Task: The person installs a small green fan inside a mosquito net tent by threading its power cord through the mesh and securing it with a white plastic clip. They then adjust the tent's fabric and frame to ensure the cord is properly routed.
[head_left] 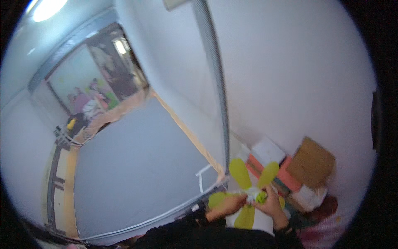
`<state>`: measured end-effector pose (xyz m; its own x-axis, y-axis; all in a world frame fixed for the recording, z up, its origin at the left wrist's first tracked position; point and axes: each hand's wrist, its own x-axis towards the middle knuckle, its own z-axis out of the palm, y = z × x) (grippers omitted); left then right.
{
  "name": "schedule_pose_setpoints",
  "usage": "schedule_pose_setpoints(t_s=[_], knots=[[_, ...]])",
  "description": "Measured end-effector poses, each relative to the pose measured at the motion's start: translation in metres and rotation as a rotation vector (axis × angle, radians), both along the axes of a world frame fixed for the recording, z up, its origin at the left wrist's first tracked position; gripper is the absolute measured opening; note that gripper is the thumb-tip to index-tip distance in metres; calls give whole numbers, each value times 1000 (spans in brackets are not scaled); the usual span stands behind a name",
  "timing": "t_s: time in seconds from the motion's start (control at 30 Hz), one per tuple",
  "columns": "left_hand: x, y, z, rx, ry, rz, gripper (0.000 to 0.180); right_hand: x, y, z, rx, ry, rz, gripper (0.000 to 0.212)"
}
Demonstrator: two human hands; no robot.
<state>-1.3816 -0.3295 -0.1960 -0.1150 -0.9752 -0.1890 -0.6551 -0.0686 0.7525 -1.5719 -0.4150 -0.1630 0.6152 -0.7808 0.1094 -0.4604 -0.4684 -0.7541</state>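
Observation:
A set of yellow-green fan blades [240,173] spreads out from a pale hub at the lower right. My left hand [231,205] reaches in over one blade, its fingers closed together at the hub; what they pinch, if anything, is too small to make out. On the other side, my right hand [271,202] closes around a bright green round knob [260,197] close to the hub. Beneath the blades shows a smooth white rounded surface [264,220], partly hidden by them and by my dark sleeves.
Right of the fan stand a brown cardboard box [313,162], a coral box [289,176] and a white box [267,150]. Left lies a large bed with a grey-blue sheet [137,170]. A grey pole [215,74] rises behind the blades. Clothes [89,101] are piled at the far end.

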Motion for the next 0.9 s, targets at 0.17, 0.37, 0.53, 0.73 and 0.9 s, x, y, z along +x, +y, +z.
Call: schedule_pose_setpoints(t_s=[0.17,0.37,0.53,0.73,0.9], knots=[[17,-51,-15,-114,-13,-43,12,20,-32,-4,1,-12,-130,66],[11,-58,8,-212,48,-71,19,27,-33,22,127,-32,-231,60],[8,-73,0,-102,130,-17,21,33,-59,15,181,13,-139,55],[-29,-153,-48,-2,469,238,23,15,-173,-16,206,108,-13,53],[-40,-234,-57,217,693,416,23,8,-267,-48,310,62,82,51]])
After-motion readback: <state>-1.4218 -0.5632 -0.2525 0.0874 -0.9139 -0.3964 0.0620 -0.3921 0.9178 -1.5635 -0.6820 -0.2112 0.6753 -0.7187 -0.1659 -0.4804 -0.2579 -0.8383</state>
